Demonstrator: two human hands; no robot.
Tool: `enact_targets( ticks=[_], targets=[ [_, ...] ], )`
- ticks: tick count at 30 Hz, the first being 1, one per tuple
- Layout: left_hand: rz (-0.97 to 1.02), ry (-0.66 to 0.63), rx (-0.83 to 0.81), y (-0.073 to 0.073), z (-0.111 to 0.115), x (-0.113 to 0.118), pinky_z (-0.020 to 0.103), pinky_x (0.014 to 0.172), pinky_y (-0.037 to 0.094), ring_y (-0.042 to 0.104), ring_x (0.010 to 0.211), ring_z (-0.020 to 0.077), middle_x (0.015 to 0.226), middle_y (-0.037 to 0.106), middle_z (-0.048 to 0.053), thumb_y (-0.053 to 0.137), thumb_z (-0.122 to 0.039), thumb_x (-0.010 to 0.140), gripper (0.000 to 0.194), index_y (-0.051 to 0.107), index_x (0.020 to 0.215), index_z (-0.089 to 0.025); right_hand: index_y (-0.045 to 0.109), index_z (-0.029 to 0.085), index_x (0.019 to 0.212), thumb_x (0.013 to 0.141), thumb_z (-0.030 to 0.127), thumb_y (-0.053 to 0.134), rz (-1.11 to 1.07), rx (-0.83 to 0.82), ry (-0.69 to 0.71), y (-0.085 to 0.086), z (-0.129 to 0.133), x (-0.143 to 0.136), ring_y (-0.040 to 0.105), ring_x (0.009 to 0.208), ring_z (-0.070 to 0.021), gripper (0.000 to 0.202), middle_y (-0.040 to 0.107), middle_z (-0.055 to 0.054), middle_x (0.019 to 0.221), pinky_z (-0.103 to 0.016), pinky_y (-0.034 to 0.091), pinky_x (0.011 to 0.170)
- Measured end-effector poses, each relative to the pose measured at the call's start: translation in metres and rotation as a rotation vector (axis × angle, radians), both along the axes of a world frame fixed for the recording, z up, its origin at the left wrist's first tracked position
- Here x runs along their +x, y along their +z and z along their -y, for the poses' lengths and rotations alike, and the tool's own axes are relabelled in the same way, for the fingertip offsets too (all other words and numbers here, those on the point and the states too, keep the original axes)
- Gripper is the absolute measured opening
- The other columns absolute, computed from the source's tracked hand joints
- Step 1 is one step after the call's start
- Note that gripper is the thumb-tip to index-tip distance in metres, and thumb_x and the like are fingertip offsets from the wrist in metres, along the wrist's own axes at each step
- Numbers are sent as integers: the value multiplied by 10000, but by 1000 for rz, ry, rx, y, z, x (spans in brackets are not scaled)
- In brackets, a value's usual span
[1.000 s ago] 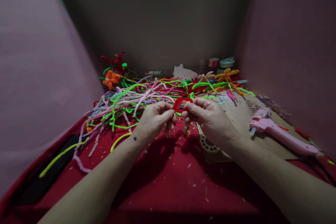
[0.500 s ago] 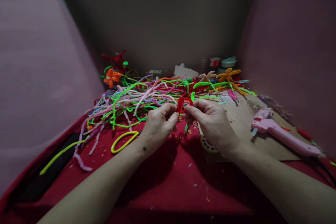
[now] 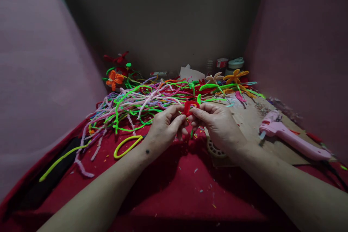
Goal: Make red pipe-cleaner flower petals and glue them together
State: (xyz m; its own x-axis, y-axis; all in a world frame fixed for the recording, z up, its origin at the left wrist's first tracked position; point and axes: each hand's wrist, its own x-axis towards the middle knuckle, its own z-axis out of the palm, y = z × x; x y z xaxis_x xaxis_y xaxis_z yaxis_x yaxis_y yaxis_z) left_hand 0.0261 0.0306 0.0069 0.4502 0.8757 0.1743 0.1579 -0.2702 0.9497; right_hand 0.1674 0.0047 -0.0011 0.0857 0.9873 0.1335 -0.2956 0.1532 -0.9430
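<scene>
A red pipe cleaner [image 3: 187,108], bent into a small loop, is held up between both hands in the middle of the view. My left hand [image 3: 168,123] pinches its left side between thumb and fingers. From the other side, my right hand [image 3: 213,121] grips it with thumb and forefinger. The fingers hide the lower part of the loop. Just behind the right hand a bright green pipe cleaner end [image 3: 199,98] sticks up. Yellow-handled scissors [image 3: 127,146] lie beside my left wrist, their blades mostly hidden.
A tangled pile of coloured pipe cleaners [image 3: 146,101] spreads behind the hands. To the right, a pink glue gun [image 3: 293,134] rests on a board [image 3: 250,127]. Pipe cleaner flowers [image 3: 236,76] stand at the back. Scraps dot the red cloth [image 3: 190,195].
The red pipe cleaner has gone from an upright, narrow bend to a rounder loop facing me. My left fingers have shifted slightly on it; my right hand stays nearly in place.
</scene>
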Motion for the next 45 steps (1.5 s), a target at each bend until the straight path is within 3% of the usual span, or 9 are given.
enact_targets(
  ticks=[7, 16, 26, 30, 32, 36, 40, 45],
  targets=[
    [101, -57, -177, -1, -3, 2, 240, 411, 496, 599, 455, 137, 587, 602, 5, 521, -196, 787, 169, 544, 934, -116, 548, 148, 608, 717, 272, 628, -3, -82, 71, -4, 1, -2, 496, 407, -81, 184, 567, 12, 525, -218, 385, 415],
    [106, -76, -203, -1, -3, 5, 247, 536, 538, 625, 523, 118, 643, 642, 15, 526, -149, 777, 95, 575, 843, -101, 585, 150, 617, 668, 206, 636, 37, -38, 143, -2, -1, 1, 489, 442, -81, 91, 555, 28, 506, -217, 361, 452],
    [43, -70, -178, -3, -7, 2, 228, 460, 519, 636, 583, 141, 710, 653, 5, 588, -172, 708, 125, 607, 828, -143, 595, 142, 636, 643, 285, 685, 10, -113, 187, -4, -5, 8, 516, 440, -100, 170, 587, 2, 534, -234, 398, 434],
    [-37, -49, -91, -4, -7, -1, 224, 462, 494, 588, 496, 118, 605, 614, -16, 580, -180, 715, 68, 619, 765, -156, 610, 152, 727, 647, 348, 699, 26, -105, 78, -2, -4, 8, 490, 420, -87, 230, 583, 15, 578, -227, 381, 404],
    [-83, -76, -30, -4, -6, -1, 222, 489, 485, 567, 499, 109, 600, 599, -16, 570, -182, 728, 65, 628, 746, -160, 617, 163, 784, 671, 357, 682, -10, -82, 97, -2, -5, 8, 499, 446, -87, 234, 594, 15, 625, -226, 391, 424],
    [-196, -115, 108, -1, -3, -2, 204, 533, 453, 548, 565, 101, 693, 600, 2, 550, -171, 750, 79, 628, 737, -164, 595, 150, 680, 685, 330, 666, -52, -39, 228, -6, -7, 8, 519, 505, -104, 194, 582, 10, 596, -240, 417, 485],
    [-323, -69, 194, -3, -8, -5, 196, 510, 405, 516, 543, 103, 617, 571, -8, 528, -151, 752, 83, 584, 694, -169, 544, 149, 594, 677, 317, 658, -87, 3, 134, -6, -7, 6, 490, 524, -87, 220, 552, 20, 563, -222, 406, 520],
    [-490, -88, 417, -5, -20, -10, 203, 583, 384, 515, 617, 106, 666, 568, -11, 508, -71, 701, 119, 566, 676, -172, 521, 163, 609, 679, 334, 641, -131, -84, 144, -3, -5, 4, 483, 501, -86, 220, 538, 30, 557, -240, 422, 526]
  ],
)
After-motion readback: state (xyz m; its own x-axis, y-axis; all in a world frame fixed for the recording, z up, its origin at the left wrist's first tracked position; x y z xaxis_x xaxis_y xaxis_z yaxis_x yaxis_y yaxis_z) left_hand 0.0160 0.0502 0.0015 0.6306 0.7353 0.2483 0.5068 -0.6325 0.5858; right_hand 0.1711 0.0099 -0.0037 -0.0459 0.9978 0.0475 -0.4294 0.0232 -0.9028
